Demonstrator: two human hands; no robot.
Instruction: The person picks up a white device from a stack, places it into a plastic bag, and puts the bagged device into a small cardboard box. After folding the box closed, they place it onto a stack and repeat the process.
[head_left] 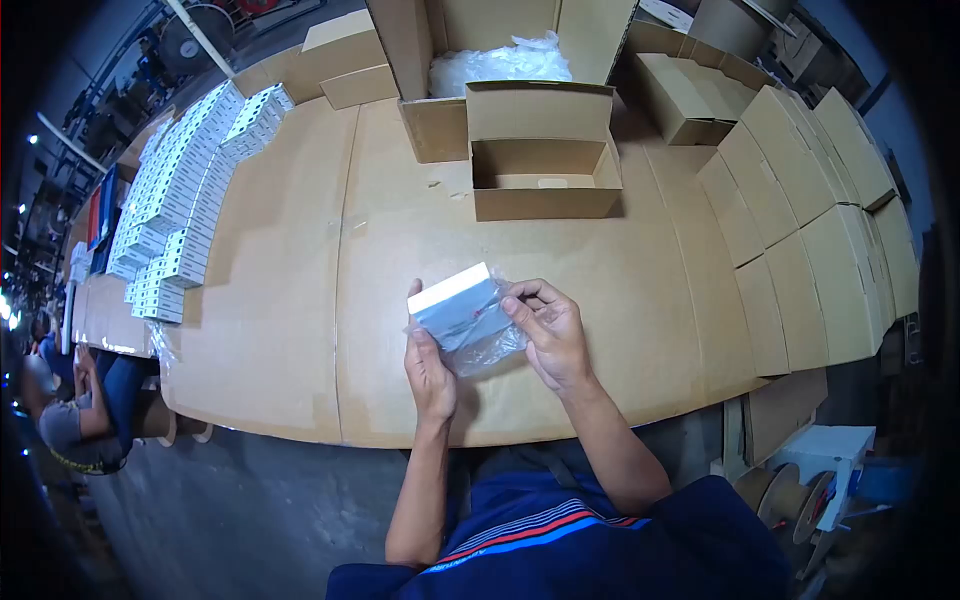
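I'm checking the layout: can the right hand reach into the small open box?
Probably yes: nothing seems to stand between the right hand and the small open box, and its raised flap is on the far side. The hand is holding the plastic bag, though.

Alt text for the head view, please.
A person's left hand and right hand hold a pale box and crinkled clear plastic above a brown table. Beyond sits an open carton; white boxes are stacked at left, brown cartons at right.

Free tabletop (pixel 270 330), open carton (pixel 547 206) beyond
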